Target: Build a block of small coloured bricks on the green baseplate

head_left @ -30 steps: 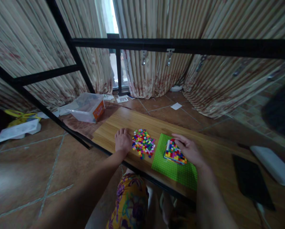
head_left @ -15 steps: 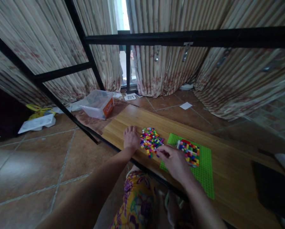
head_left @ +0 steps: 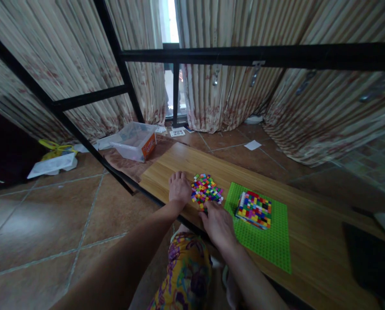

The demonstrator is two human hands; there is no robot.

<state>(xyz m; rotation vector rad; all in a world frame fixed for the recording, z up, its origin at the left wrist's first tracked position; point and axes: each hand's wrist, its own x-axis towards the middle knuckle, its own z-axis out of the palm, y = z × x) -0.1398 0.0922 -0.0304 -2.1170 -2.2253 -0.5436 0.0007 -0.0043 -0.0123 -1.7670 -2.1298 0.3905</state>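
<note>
From the head camera, the only view there is, the person sits at a low wooden tabletop (head_left: pixel 308 241) with both forearms stretched out over it. The left hand (head_left: pixel 179 188) lies flat, palm down, fingers loosely together, its edge just beside a pile of small coloured bricks (head_left: pixel 207 192). The right hand (head_left: pixel 218 221) reaches in from the near side, its fingertips at the pile's near edge; they are curled under and hidden by the back of the hand, so I cannot tell whether they pinch a brick or merely touch the heap.

To the right of the pile lies a green baseplate (head_left: pixel 269 243), and on it stands a block of bricks (head_left: pixel 254 209) built up in mixed colours (several layers, by the look of its side). The block sits well apart from both hands.

Beyond the tabletop, on the tiled floor, a clear plastic box (head_left: pixel 134 140) rests near the curtains, behind a black metal frame (head_left: pixel 244 54).

What worries me here is the pile itself: the bricks are tiny and loose, close to the near edge of the tabletop, and a careless sweep of the right hand could push some over onto the floor. A brick gripped only at the fingertips could also slip away.
</note>
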